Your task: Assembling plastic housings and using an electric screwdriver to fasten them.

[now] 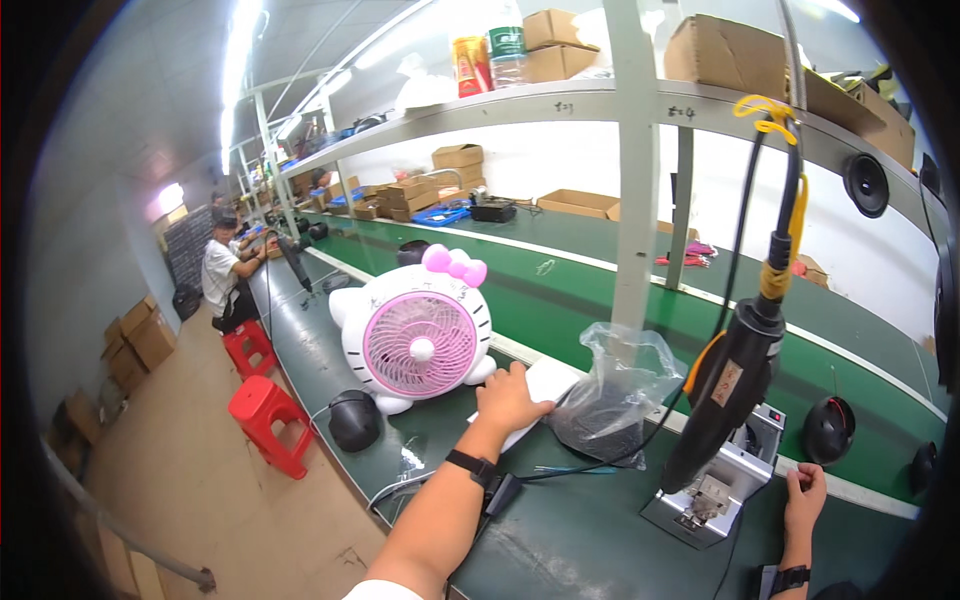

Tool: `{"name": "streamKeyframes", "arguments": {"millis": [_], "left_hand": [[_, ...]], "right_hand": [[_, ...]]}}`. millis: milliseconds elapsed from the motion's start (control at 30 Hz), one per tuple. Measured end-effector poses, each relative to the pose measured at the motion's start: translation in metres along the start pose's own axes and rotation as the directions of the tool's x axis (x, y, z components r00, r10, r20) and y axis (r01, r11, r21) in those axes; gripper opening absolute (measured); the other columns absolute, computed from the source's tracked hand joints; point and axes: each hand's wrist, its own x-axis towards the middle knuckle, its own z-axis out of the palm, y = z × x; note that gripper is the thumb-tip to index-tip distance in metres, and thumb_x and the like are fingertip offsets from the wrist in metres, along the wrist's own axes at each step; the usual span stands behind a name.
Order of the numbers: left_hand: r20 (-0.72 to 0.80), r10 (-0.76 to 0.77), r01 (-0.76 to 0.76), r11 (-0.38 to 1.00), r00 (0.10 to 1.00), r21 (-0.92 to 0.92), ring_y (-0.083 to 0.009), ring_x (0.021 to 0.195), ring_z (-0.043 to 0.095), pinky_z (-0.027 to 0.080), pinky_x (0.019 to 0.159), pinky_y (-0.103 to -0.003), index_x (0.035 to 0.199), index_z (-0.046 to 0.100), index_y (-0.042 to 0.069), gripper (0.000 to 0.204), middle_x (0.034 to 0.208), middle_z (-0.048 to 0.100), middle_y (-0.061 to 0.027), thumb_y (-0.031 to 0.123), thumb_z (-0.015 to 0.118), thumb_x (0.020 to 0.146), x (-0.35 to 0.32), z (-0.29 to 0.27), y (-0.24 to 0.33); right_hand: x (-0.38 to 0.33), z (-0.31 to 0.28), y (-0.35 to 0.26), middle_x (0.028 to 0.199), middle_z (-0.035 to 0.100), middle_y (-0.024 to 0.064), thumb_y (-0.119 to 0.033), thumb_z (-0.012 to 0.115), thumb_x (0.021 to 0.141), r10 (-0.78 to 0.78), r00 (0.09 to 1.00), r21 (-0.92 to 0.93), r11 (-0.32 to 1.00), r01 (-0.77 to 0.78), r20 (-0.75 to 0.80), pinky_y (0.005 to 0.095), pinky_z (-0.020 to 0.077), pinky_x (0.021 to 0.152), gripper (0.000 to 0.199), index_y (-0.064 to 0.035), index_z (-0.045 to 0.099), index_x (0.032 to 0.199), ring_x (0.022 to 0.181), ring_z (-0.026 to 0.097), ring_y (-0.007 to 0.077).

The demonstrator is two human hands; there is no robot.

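Note:
My left hand (510, 398) reaches over a white sheet (548, 382) on the bench, its thumb stretched to the right and its fingers apart. Just beyond it stands a white cat-shaped fan (420, 345) with a pink grille and bow. To that hand's right is a clear plastic bag (610, 400) with small dark pieces at its bottom. My right hand (804, 492) is at the far right, its fingers curled together; whatever they may hold is hidden. Near it are a black rounded shell (829, 430) on the green belt and a silver box-shaped machine (712, 495).
A black electric screwdriver (728, 385) hangs on a cable between my hands. A black round part (354, 420) sits by the bench's left edge. Red stools (270, 415) stand on the floor. Farther off, a person (228, 270) sits at the bench. Cartons (725, 55) fill the shelf above.

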Motion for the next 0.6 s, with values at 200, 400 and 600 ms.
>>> {"name": "streamKeyframes", "arguments": {"millis": [200, 400, 600], "left_hand": [[-0.010, -0.098, 0.098, 0.995, 0.995, 0.031, -0.0387, 0.124, 0.055, 0.042, 0.099, -0.057, 0.131, 0.052, 0.004, 0.087, 0.127, 0.059, -0.0238, 0.061, 0.080, 0.072, -0.0047, -0.0052, -0.0018], [0.006, -0.131, 0.130, 0.990, 0.991, 0.054, -0.0379, 0.126, 0.054, 0.041, 0.101, -0.058, 0.131, 0.052, 0.004, 0.089, 0.129, 0.059, -0.0232, 0.063, 0.079, 0.071, -0.0070, -0.0115, 0.0046], [-0.011, -0.094, 0.094, 0.996, 0.996, -0.006, -0.0372, 0.126, 0.053, 0.041, 0.101, -0.056, 0.130, 0.053, 0.004, 0.085, 0.130, 0.058, -0.0205, 0.059, 0.081, 0.072, -0.0043, -0.0027, -0.0010]], "right_hand": [[0.0013, 0.0061, -0.0034, 0.089, 0.060, 0.0023, -0.008, 0.072, 0.087, 0.006, 1.000, 0.023, 1.000, -0.007, 0.023, 0.0265, 0.0455, 0.082, 0.022, 0.0003, 0.062, 0.104, 0.083, 0.055, 0.0113], [0.0004, 0.0029, -0.0027, 0.089, 0.061, 0.0029, -0.008, 0.072, 0.087, -0.028, 0.999, -0.019, 0.999, 0.028, 0.023, 0.0271, 0.0461, 0.083, 0.022, 0.0006, 0.062, 0.105, 0.084, 0.056, 0.0122], [-0.0007, 0.0027, -0.0062, 0.087, 0.062, 0.0034, -0.010, 0.073, 0.086, -0.013, 1.000, -0.034, 0.999, 0.014, 0.016, 0.0277, 0.0465, 0.082, 0.022, 0.0006, 0.063, 0.102, 0.083, 0.057, 0.0125]]}}
